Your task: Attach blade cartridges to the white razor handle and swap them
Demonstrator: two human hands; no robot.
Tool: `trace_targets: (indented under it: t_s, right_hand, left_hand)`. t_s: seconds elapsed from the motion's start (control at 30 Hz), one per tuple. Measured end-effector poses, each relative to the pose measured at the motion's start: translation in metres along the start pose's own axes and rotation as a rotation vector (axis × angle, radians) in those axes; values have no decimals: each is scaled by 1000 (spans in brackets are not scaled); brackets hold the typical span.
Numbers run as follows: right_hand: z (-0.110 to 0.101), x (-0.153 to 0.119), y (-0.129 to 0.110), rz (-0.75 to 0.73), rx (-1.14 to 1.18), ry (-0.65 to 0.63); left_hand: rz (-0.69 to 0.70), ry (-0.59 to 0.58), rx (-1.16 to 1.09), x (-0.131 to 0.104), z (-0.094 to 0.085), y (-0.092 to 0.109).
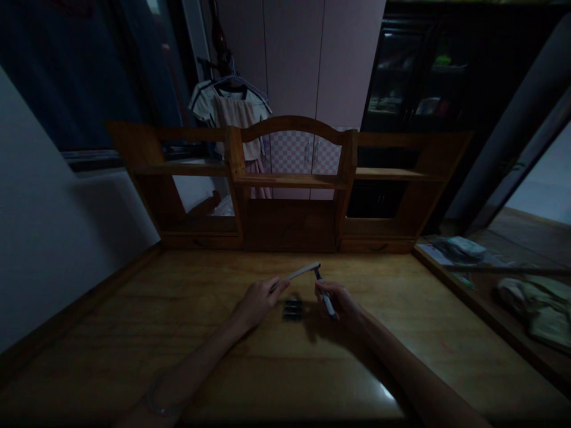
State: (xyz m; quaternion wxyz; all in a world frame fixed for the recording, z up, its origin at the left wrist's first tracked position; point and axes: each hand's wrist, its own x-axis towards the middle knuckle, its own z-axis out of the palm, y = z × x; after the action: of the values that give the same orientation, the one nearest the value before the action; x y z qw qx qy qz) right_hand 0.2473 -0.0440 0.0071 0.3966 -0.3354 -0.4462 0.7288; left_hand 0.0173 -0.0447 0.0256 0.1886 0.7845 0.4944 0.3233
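Pinched in my left hand (261, 302) is a thin, light-coloured strip (303, 271) that slants up to the right. My right hand (341, 302) is closed around a pale handle (328, 302) with a dark, narrow neck at its upper end. That neck touches or nearly touches the strip's far end; the exact contact is too small to tell. Below and between both hands, several small dark pieces (292, 310) lie in a stack of rows on the wooden tabletop (214, 380).
A wooden shelf unit (289, 180) with open compartments and small drawers stands along the table's back edge. Behind it hang clothes (234, 113) near pink cabinet doors (294, 53). Past the table's right edge lie a plastic-wrapped item (466, 248) and a light fabric bag (546, 315).
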Motion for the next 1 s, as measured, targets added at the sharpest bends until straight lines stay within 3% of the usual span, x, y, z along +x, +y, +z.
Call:
trace_targets:
  t_s: [0.3,0.8,1.0]
  right_hand:
    - [7,-5,-1,-38,-122,99]
    - [4,-2,3,22,-129,12]
    - [4,-2,3,-12,-190,61]
  left_hand:
    - [-40,10,-13,-1,-1,5]
    - [-3,-3,-10,1,3,-1]
    - [12,-5,0,1,1,0]
